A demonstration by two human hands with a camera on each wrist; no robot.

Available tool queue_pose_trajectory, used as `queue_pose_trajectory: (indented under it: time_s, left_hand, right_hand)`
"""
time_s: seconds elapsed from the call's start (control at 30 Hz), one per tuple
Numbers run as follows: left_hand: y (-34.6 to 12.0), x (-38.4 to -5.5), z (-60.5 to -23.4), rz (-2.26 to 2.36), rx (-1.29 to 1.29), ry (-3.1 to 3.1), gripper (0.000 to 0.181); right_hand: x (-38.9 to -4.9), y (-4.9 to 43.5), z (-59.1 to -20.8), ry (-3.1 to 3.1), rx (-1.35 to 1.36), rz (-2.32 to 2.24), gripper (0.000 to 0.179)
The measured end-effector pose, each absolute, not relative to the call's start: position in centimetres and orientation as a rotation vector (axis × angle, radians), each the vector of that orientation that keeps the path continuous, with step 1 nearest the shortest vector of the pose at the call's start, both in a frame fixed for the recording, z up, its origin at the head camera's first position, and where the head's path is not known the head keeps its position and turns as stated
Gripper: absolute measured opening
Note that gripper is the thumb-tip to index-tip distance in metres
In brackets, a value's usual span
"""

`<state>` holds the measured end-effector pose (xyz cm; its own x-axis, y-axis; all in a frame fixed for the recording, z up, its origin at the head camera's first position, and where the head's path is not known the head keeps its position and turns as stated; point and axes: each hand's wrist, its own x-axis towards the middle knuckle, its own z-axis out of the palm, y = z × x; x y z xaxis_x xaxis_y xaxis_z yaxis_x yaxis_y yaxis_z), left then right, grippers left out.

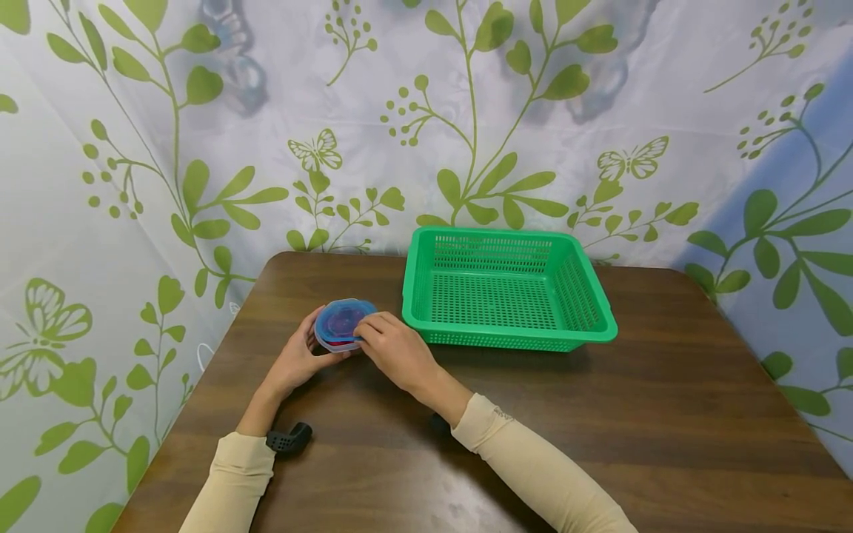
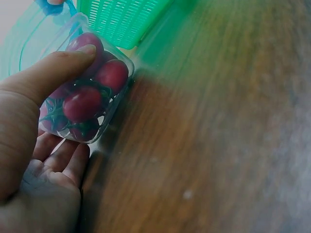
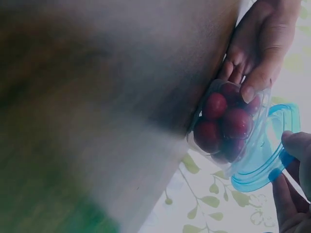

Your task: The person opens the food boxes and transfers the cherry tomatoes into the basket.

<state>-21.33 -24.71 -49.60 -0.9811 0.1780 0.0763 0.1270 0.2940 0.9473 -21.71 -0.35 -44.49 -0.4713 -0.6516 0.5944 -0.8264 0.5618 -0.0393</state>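
Small red cherry tomatoes point(image 2: 82, 104), some with green stems, fill a clear plastic container point(image 2: 124, 56). My left hand point(image 1: 296, 363) holds this container around its sides, thumb on the near wall in the left wrist view. A translucent blue lid point(image 1: 341, 320) lies over the top in the head view. The right wrist view shows the lid point(image 3: 265, 170) tilted, its near edge lifted off the rim. My right hand point(image 1: 400, 352) pinches that edge between thumb and fingers. Whether the lid's far side still touches the rim, I cannot tell.
A green perforated plastic basket point(image 1: 493, 296) stands on the brown wooden table point(image 1: 633, 414), right of the container and behind my right hand. A leaf-patterned cloth point(image 1: 373, 133) hangs behind the table. A dark strap point(image 1: 289, 438) sits at my left wrist.
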Motion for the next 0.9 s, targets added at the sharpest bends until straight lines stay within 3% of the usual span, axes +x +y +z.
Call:
queue_pose_trajectory:
  time_s: [0.9]
  left_hand:
    - [-24.7, -21.3, -49.5, 1.799, 0.311, 2.518, 0.101]
  right_hand:
    - [-20.3, 3.4, -44.3, -2.049, 1.198, 0.766, 0.017]
